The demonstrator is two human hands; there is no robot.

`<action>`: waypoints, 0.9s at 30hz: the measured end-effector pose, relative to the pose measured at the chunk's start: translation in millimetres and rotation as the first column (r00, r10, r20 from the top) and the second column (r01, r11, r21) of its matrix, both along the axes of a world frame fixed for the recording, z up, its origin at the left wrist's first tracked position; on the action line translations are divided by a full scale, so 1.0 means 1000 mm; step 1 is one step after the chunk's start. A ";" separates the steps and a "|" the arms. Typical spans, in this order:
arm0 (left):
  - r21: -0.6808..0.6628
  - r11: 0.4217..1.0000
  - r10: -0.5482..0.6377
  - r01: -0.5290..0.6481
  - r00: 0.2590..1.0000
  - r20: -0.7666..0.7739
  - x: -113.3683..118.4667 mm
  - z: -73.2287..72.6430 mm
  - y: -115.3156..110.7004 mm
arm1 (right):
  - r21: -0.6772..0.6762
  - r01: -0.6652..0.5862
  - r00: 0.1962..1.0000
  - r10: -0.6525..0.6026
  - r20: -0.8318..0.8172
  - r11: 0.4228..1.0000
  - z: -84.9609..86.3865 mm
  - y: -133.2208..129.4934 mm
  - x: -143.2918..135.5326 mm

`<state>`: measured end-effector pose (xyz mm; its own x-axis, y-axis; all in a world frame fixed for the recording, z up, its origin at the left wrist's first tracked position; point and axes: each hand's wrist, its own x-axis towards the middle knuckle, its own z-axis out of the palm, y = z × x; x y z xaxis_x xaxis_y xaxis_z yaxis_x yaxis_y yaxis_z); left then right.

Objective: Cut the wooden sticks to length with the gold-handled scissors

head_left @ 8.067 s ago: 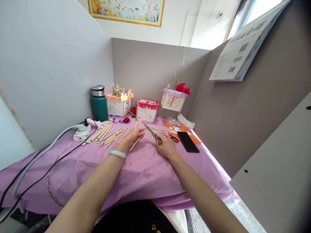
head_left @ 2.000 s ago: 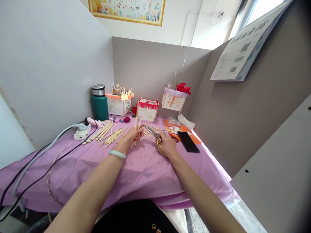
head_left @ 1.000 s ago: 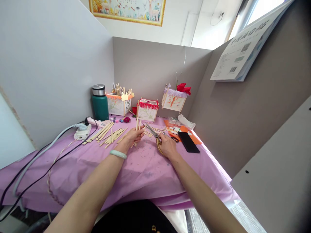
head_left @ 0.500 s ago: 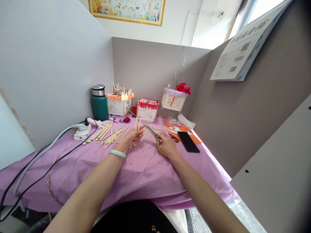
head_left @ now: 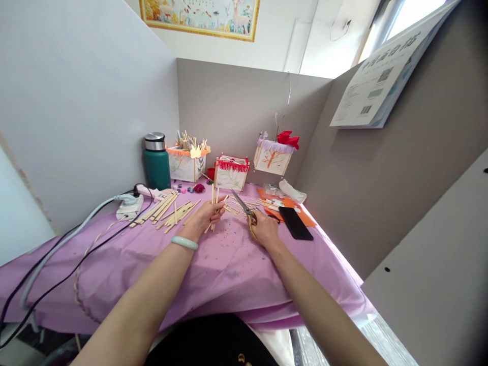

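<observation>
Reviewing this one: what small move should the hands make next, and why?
Probably ease the scissors leftward toward the slanted stick. The right hand grips them by the gold handles, and the left hand holds a few thin sticks. That slanted one points toward the blades, but a gap seems to remain.

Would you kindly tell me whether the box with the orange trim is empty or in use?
In use: sticks poke up from the box; how full it is cannot be told.

Bears, on purple cloth, loose sticks, a green bottle, orange paper and a black phone.
</observation>
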<state>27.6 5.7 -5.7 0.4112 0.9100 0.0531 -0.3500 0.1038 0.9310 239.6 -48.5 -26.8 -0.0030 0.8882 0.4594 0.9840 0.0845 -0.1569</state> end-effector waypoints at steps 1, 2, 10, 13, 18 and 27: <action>-0.002 1.000 -0.004 0.004 1.000 0.000 0.000 0.000 0.000 | 0.013 -0.014 1.000 0.014 -0.008 1.000 0.000 0.000 0.000; -0.008 1.000 -0.005 0.005 1.000 -0.002 0.000 0.001 0.000 | 0.021 -0.033 0.999 0.033 -0.009 0.999 0.000 -0.001 0.000; -0.013 0.999 -0.041 0.040 0.999 -0.008 0.002 0.001 0.000 | 0.011 -0.057 0.997 0.057 0.051 0.998 0.001 -0.003 -0.004; -0.023 0.999 -0.041 0.041 0.999 -0.020 0.001 0.002 -0.001 | 0.004 -0.049 0.996 0.049 0.069 0.999 0.002 -0.003 -0.005; -0.025 0.998 -0.063 0.062 0.998 -0.029 -0.001 0.004 -0.003 | -0.017 -0.064 0.995 0.065 0.077 0.998 0.002 -0.002 -0.006; -0.001 0.999 -0.045 0.045 0.997 -0.058 -0.003 -0.004 0.003 | -0.057 -0.061 0.993 0.066 0.093 0.997 0.004 -0.002 -0.004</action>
